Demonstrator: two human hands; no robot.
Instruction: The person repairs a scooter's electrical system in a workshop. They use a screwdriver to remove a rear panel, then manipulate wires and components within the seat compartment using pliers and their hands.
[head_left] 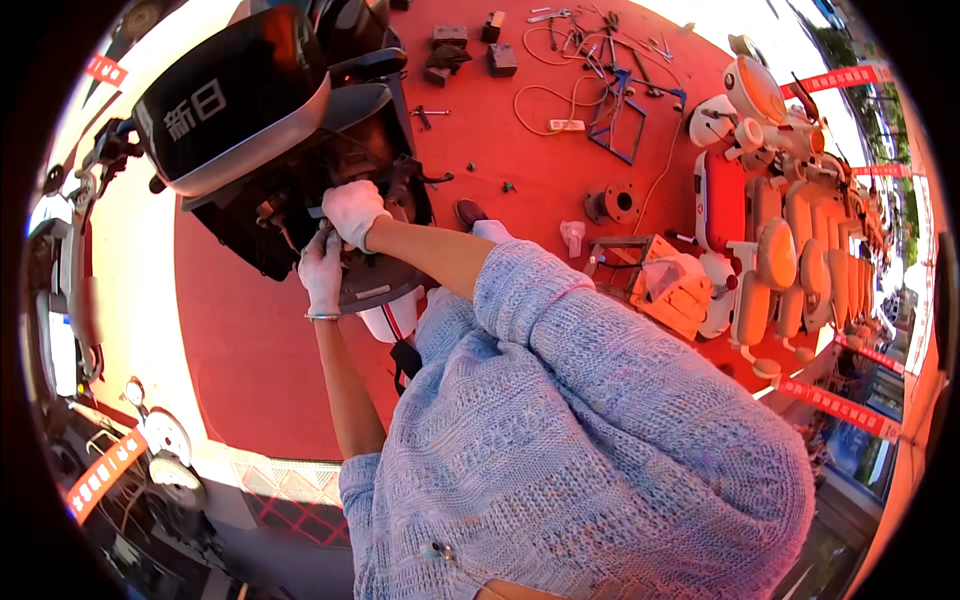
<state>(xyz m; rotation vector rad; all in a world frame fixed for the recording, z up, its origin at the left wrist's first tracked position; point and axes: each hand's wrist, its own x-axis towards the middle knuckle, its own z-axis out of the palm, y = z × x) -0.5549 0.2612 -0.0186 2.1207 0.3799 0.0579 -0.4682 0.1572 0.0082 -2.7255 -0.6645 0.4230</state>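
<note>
Both my hands wear white gloves and reach into the opened black body of an electric scooter (pixel 385 110). My right hand (pixel 355 212) is closed at the rim of the dark cavity. Just below it, my left hand (pixel 321 268) has its fingers drawn together, with the fingertips close under the right hand. Something small and pale shows by the fingers, too small to name. Around the hands lie dark parts and wiring, partly hidden. A glossy black box with a silver edge (pixel 240 95) rises beyond them. A dark curved panel (pixel 375 291) sits nearest me.
On the red floor lie scattered hand tools (pixel 590 45), a beige cable (pixel 517 105), a blue metal frame (pixel 612 145), dark blocks (pixel 502 60) and a round dark hub (pixel 615 204). A wooden crate (pixel 685 310) stands right, before a row of scooters (pixel 775 255).
</note>
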